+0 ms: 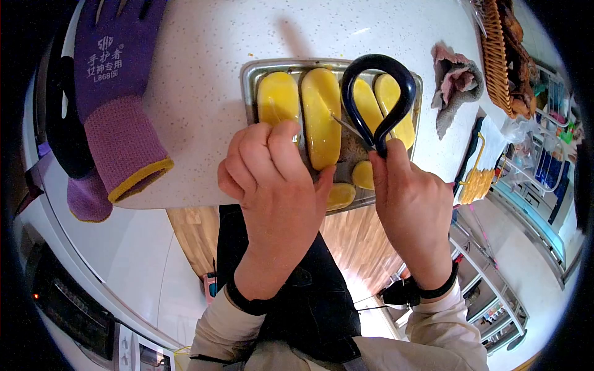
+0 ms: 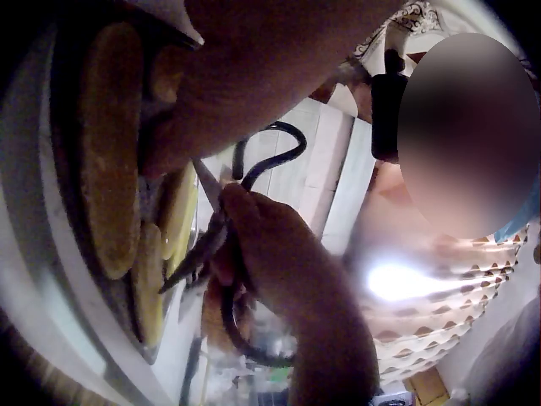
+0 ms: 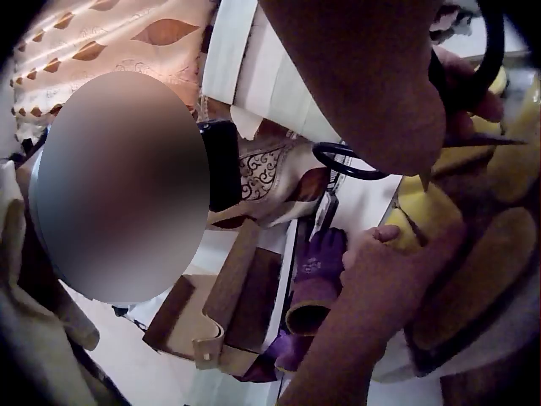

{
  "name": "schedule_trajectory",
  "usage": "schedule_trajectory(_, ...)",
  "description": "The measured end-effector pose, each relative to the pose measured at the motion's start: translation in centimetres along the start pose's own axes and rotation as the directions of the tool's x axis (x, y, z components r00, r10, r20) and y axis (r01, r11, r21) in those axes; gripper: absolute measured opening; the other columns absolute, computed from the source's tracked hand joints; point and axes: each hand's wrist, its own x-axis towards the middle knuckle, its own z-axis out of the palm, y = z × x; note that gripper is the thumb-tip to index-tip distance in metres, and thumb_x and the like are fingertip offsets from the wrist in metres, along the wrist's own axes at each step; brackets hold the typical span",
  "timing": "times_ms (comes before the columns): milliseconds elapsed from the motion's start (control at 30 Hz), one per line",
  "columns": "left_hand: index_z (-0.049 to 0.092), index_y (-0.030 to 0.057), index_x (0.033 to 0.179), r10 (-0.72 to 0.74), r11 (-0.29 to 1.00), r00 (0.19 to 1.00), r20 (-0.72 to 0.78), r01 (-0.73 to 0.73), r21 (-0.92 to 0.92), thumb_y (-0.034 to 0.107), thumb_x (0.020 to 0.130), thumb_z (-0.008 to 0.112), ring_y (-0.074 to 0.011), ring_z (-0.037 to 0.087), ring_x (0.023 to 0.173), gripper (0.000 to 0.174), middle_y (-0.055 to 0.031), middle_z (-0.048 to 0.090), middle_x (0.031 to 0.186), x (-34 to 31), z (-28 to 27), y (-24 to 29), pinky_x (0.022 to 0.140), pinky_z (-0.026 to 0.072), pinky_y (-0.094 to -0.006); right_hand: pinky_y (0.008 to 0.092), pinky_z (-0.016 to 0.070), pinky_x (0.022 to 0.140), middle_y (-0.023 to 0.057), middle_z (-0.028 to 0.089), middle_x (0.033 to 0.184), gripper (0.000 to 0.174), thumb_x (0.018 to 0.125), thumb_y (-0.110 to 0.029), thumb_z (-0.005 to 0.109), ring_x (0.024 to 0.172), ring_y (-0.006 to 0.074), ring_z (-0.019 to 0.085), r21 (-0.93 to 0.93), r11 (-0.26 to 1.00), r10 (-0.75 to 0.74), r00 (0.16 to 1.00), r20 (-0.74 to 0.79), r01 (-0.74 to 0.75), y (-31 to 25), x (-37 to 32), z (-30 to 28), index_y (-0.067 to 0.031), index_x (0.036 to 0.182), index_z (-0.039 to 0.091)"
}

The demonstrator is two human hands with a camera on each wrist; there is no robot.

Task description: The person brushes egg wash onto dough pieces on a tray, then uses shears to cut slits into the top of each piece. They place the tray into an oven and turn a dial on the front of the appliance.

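Note:
My right hand [image 1: 411, 210] grips scissors [image 1: 391, 62] with large black looped handles. The blades are spread apart in the left wrist view, and one slim blade points left over the tray in the head view. A shallow metal tray [image 1: 249, 99] holds several glossy yellow oblong pieces. My left hand [image 1: 275, 191] bends over the tray's near edge, its thumb at the near end of a long yellow piece [image 1: 322, 105]. In the right wrist view its thumb and fingers hold a yellow piece [image 3: 427, 207] with a dark slit, close to the scissors' blade.
Purple knit-cuffed gloves [image 1: 117, 105] lie on the left of the speckled white counter [image 1: 204, 93]. Right of the tray is a crumpled grey-pink cloth [image 1: 458, 83], with a wicker basket [image 1: 496, 59] beyond it. Small yellow pieces [image 1: 341, 196] sit at the tray's near side.

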Motion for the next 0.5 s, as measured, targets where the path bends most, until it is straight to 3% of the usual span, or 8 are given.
schedule_trajectory(233, 0.039, 0.0066, 0.108, 0.007, 1.0, 1.0, -0.027, -0.007, 0.0, 0.019, 0.053, 0.077, -0.0325, 0.034, 0.106, 0.067, -0.0133, 0.038, 0.108, -0.1, 0.2, -0.1, 0.089, 0.0252, -0.0457, 0.033, 0.0399, 0.037, 0.0038, 0.051, 0.05, 0.023, 0.085, -0.029, 0.05, 0.041, 0.0226, 0.053, 0.021, 0.999, -0.044, 0.999, -0.032, 0.044, 0.2, 0.3, 0.1, -0.0102, 0.075, 0.042)
schedule_trajectory(500, 0.039, 0.008, 0.109, -0.007, 1.0, 1.0, -0.018, 0.007, -0.018, 0.019, 0.053, 0.078, -0.0323, 0.034, 0.107, 0.069, -0.0133, 0.038, 0.109, -0.1, 0.1, -0.1, 0.088, 0.025, -0.045, 0.0329, 0.0396, 0.038, 0.0035, 0.05, 0.049, 0.021, 0.083, -0.028, 0.053, 0.041, 0.0229, 0.052, 0.073, 0.997, 0.014, 0.998, -0.056, -0.01, 0.4, -0.8, -0.2, -0.0098, 0.076, 0.044)
